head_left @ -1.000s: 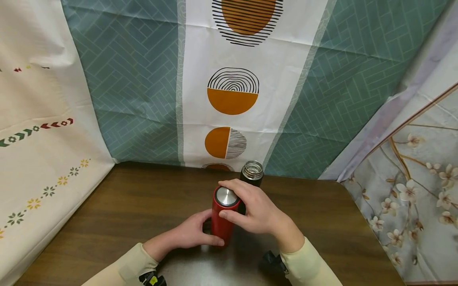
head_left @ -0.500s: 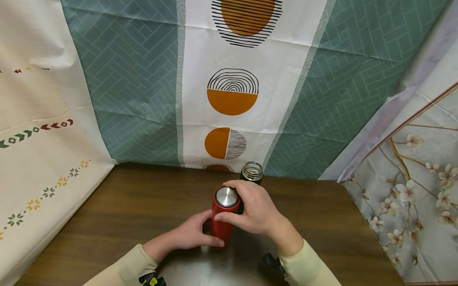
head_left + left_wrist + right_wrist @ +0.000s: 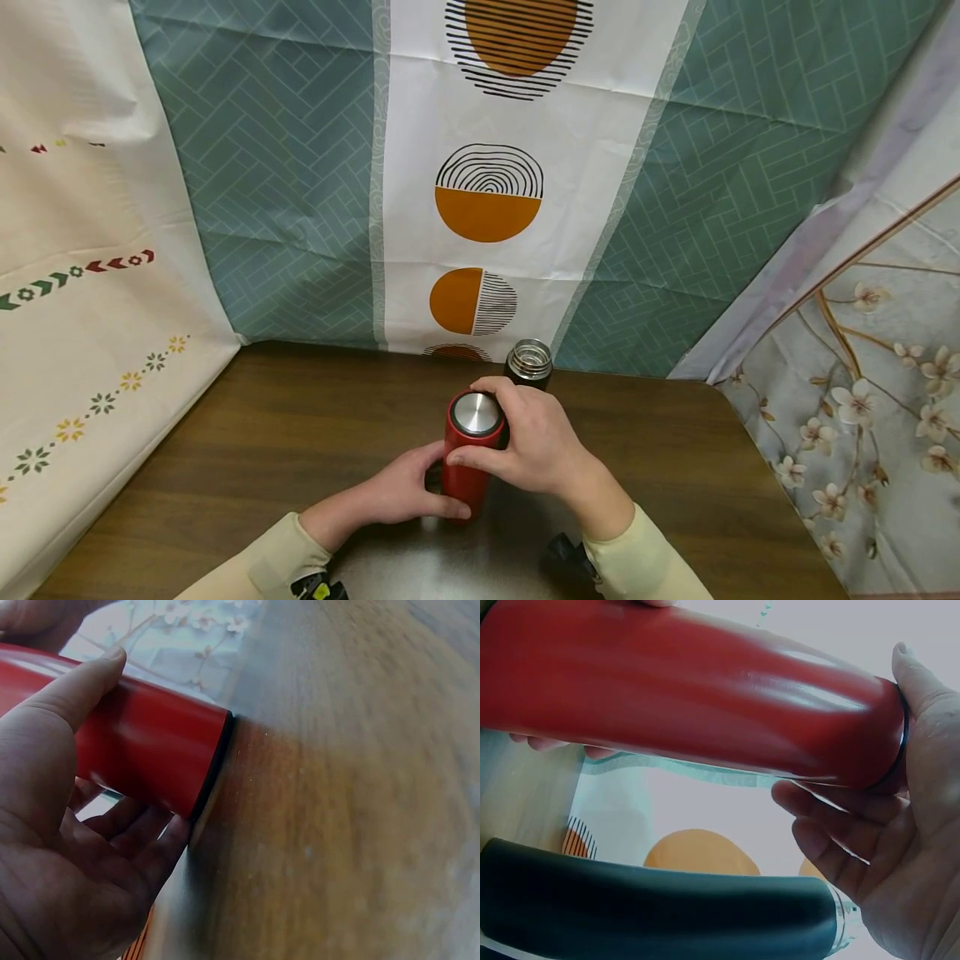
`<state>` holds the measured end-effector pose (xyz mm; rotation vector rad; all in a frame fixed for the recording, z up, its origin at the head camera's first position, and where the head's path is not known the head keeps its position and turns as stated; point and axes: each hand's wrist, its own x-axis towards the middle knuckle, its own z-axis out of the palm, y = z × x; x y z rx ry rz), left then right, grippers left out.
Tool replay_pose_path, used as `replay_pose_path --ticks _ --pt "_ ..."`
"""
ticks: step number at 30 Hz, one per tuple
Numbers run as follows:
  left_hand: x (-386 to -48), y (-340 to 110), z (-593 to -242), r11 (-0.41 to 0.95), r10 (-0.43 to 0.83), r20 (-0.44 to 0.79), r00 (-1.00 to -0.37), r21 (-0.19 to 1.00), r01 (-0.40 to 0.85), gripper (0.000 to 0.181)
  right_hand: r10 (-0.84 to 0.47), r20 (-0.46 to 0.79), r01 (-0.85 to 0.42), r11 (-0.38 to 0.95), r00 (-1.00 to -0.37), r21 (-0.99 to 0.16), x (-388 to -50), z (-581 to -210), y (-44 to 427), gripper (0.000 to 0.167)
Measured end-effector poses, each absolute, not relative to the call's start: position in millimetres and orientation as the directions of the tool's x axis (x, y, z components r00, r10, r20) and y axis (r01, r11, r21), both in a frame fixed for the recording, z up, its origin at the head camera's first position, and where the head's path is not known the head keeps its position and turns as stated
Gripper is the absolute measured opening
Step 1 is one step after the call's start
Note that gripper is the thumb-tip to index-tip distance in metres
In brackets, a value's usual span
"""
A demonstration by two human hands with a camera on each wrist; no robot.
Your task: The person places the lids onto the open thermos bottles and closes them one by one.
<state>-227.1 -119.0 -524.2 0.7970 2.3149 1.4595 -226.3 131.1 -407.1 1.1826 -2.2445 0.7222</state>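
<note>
A red thermos (image 3: 463, 471) stands upright on the table, its lid (image 3: 476, 413) topped with a brushed silver disc inside a dark ring. Low on its body, my left hand (image 3: 405, 487) grips it, with the thumb across the near side; the left wrist view shows the red wall (image 3: 157, 742) and a black base rim on the wood. My right hand (image 3: 536, 437) holds the lid from the right, thumb in front and fingers behind. In the right wrist view, this hand (image 3: 915, 840) curves around the top end, partly hiding the lid.
Just behind the right hand stands a black thermos (image 3: 529, 377) without a lid, its threaded steel neck bare. The brown wooden table (image 3: 315, 417) ends at a patterned cloth (image 3: 285, 275) at the back. Floral cloth (image 3: 862, 433) hangs to the right.
My right hand has turned slightly around the lid: its fingers have drawn back to the right and its thumb has slid left. The left hand and both thermoses have stayed put.
</note>
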Motion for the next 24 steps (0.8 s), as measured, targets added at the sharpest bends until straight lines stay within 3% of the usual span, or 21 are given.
replay_pose_path --ticks 13,24 --pt "-225.2 -117.8 -523.7 0.319 0.595 0.058 -0.801 0.898 0.302 0.061 -0.699 0.609 -0.927 0.293 -0.374 -0.233 -232.3 -403.5 137.8 0.061" --pt "-224.6 -117.7 -523.4 0.324 0.59 0.053 -0.806 0.898 0.297 0.061 -0.678 0.607 -0.908 0.356 -0.414 -0.221 -227.6 -401.3 138.3 0.057"
